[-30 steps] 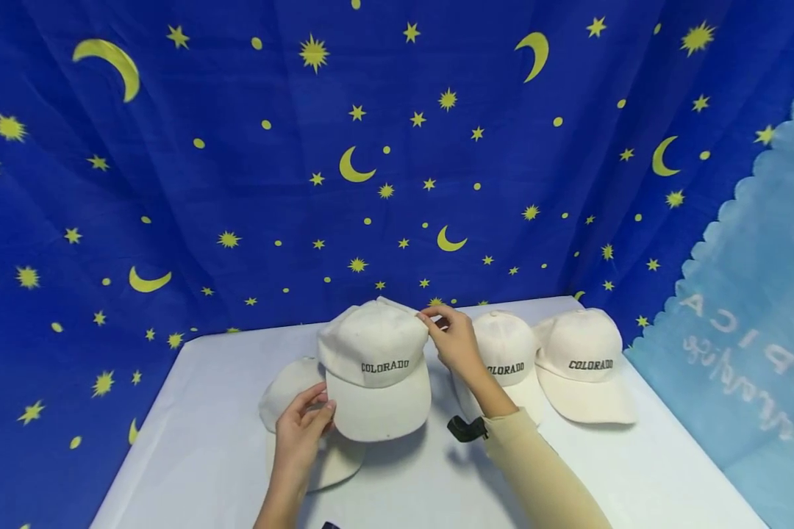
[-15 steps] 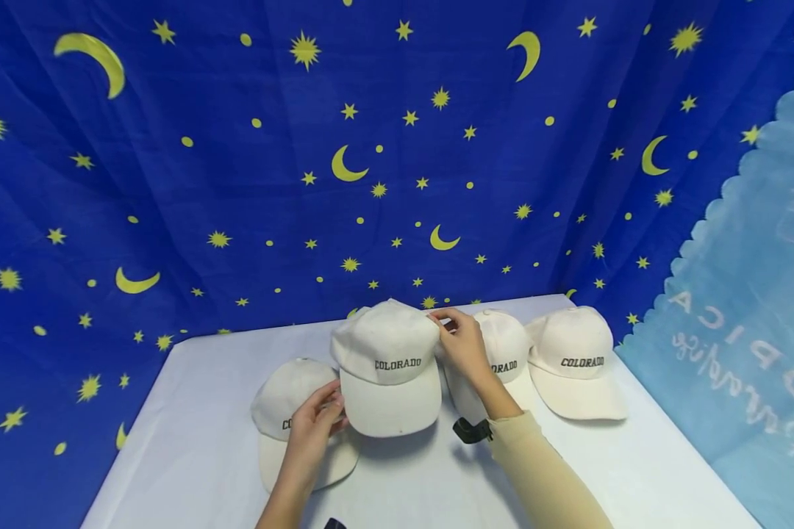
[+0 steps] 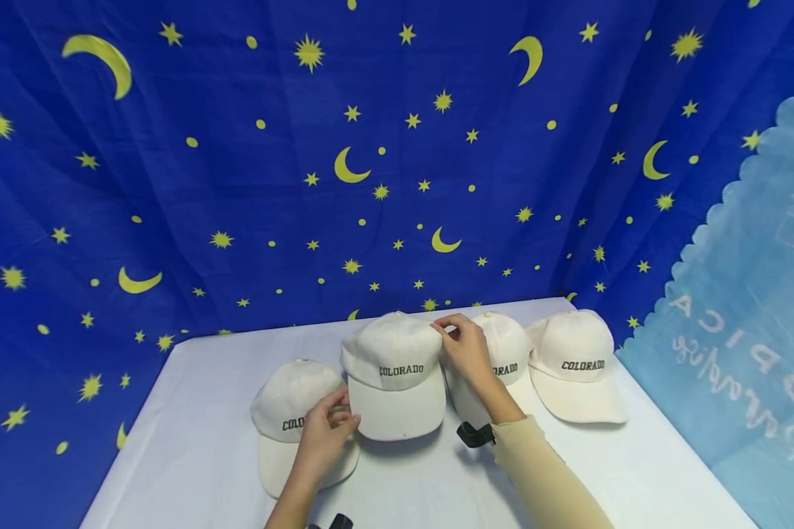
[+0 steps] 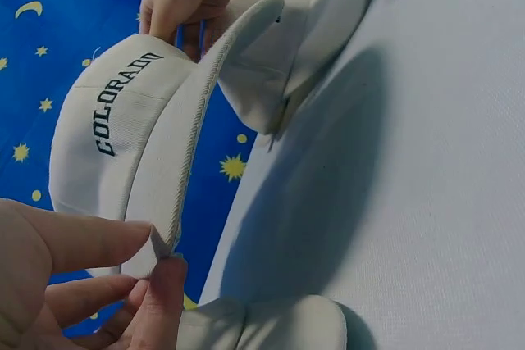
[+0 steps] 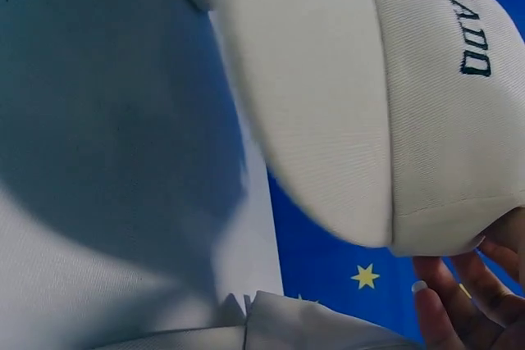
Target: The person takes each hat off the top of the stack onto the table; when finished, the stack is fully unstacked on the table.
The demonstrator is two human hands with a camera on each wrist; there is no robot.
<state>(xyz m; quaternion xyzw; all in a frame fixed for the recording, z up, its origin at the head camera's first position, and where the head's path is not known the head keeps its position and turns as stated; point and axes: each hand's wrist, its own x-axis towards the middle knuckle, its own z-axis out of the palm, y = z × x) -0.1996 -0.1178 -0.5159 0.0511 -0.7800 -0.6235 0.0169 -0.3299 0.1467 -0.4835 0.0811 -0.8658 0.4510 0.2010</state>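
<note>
A white baseball cap (image 3: pixel 397 382) lettered COLORADO is held between both hands, its brim facing the front of the table. My left hand (image 3: pixel 327 433) pinches the brim's left corner between thumb and index finger, plain in the left wrist view. With its fingertips, my right hand (image 3: pixel 466 349) grips the right side of the crown. Below the brim in the left wrist view a shadow lies on the cloth, so the cap (image 4: pixel 123 129) hangs above the table. A second white cap (image 3: pixel 284 397) sits at the left, partly behind my left hand.
Two more COLORADO caps, one partly behind my right hand (image 3: pixel 506 338) and one farther right (image 3: pixel 572 345), sit on the white-covered table (image 3: pixel 205 411). Behind stands a blue curtain (image 3: pixel 271 184) with moons and stars; a light blue cloth (image 3: pixel 754 294) hangs at the right.
Held by both hands, the cap has moved right, away from the left cap, then lowered slightly toward the table. More of the left cap's lettering shows now.
</note>
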